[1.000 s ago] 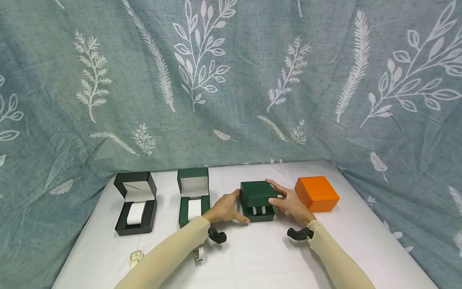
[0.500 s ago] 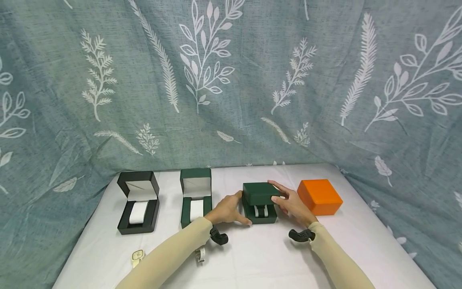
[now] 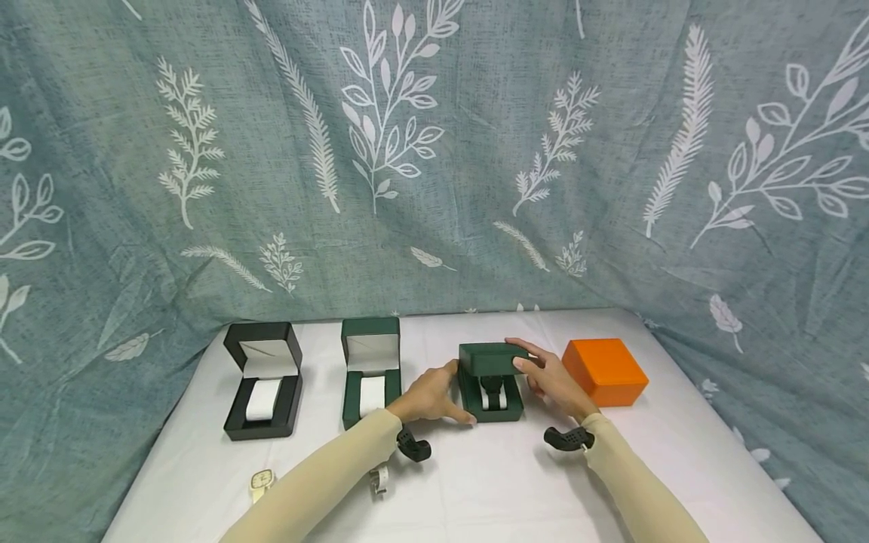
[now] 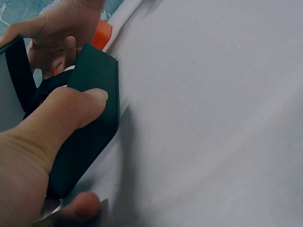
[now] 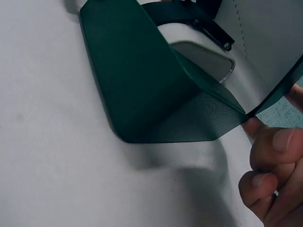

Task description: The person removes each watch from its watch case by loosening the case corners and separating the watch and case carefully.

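A dark green watch box [image 3: 487, 366] sits right of the table's middle, its lid partly raised. Inside, a black watch [image 3: 492, 384] is wrapped round a white cushion; its dark strap [image 5: 170, 13] and buckle show in the right wrist view. My left hand [image 3: 429, 394] grips the base from the left, thumb [image 4: 87, 106] pressed on the front wall. With thumb and forefinger, my right hand [image 3: 553, 378] holds the lid at its right side. From the right wrist, its lower fingers [image 5: 272, 165] look curled below the lid's hinge side.
To the left stand an open black watch box [image 3: 263, 434] and another open green one [image 3: 370, 326], each with a white cushion. An orange box [image 3: 606, 369] is close right of my right hand. Two watches, one cream [image 3: 262, 480] and one silvery [image 3: 379, 480], lie near my left sleeve.
The lid of the green watch box has tilted up and back in my right hand, uncovering more of the black watch and cushion. My left hand has stayed on the base.
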The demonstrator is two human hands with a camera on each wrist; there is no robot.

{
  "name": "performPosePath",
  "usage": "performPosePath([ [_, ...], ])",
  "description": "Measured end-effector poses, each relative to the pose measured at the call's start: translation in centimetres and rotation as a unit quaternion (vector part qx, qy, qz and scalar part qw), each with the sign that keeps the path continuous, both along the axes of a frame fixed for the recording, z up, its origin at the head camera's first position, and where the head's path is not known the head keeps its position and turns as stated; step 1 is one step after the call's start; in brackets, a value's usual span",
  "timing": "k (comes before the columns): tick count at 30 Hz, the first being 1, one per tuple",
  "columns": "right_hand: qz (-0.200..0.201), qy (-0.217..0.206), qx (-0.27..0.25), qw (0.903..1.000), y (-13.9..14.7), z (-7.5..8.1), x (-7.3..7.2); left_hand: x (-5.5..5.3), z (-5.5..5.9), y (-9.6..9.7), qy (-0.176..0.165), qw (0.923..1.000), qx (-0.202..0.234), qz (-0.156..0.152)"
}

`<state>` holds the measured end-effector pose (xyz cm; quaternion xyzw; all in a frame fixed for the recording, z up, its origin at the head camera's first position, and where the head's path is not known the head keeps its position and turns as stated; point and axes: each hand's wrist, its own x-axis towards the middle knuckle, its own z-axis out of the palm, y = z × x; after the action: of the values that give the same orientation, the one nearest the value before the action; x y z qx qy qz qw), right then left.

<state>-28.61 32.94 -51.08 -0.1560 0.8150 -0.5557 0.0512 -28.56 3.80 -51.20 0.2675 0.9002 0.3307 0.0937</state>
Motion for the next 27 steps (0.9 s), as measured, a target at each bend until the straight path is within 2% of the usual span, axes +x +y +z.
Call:
performPosePath([
  [5, -0.021, -0.007, 0.0, 0.9998, -0.2, -0.1, -0.1, 0.2, 0.0, 0.1, -0.002, 0.9999, -0.014, 0.005],
  [11, -0.045, -0.009, -0.01, 0.9989, -0.5, 0.3, -0.4, 0.2, 0.0, 0.2, 0.007, 0.9999, -0.009, 0.003],
  [19, -0.046, -0.015, -0.024, 0.9985, -0.8, 0.8, -0.7, 0.2, 0.0, 0.2, 0.007, 1.0, -0.004, 0.006],
  [23, -0.065, -0.037, -0.02, 0.997, -0.9, 1.2, -0.7, 0.4, 0.0, 0.3, 0.014, 0.9998, -0.006, 0.008],
  [27, -0.094, -0.08, -0.007, 0.9923, -1.1, 1.9, -0.9, 0.6, 0.1, 0.3, 0.015, 0.9999, -0.005, 0.007],
])
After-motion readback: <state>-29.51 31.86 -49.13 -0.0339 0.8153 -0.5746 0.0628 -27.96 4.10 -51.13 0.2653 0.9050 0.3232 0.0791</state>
